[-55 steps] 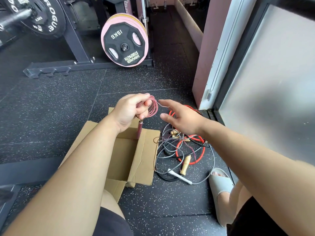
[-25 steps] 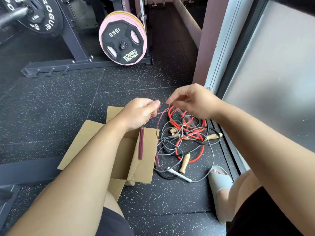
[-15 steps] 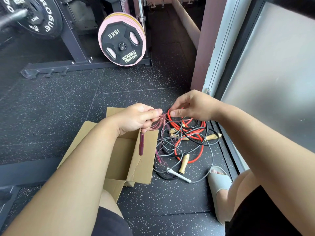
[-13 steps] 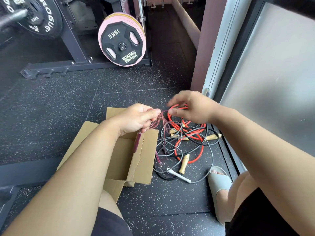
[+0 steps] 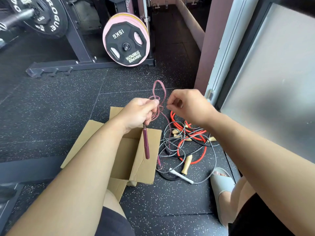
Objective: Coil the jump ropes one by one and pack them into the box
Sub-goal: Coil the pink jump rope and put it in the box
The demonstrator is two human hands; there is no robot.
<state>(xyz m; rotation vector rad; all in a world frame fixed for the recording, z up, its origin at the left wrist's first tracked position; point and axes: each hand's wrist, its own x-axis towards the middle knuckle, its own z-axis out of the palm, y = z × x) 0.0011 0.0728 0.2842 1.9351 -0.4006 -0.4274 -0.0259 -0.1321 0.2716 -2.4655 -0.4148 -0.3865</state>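
Note:
My left hand (image 5: 138,113) grips a small coil of the thin pink jump rope (image 5: 158,80) above the open cardboard box (image 5: 146,167). One loop stands up over my fingers. The rope's dark pink handle (image 5: 146,143) hangs straight down from my fist, in front of the box flap. A loose strand runs down to the rope's other handle (image 5: 159,161) on the floor. My right hand (image 5: 187,106) hovers just right of the coil with curled fingers, its fingertips close to the strand; whether they pinch it is unclear.
Right of the box lies a tangled pile with a red rope (image 5: 178,150), grey and black cords, wooden handles (image 5: 186,163) and a white handle (image 5: 180,175). My foot in a grey slipper (image 5: 221,183) is beside it. A rack base (image 5: 85,65) with a 15 kg plate (image 5: 126,43) stands behind.
Another turn of pink cord has gone onto the coil and a loop now sticks up above my left hand. My right hand has drawn slightly away to the right.

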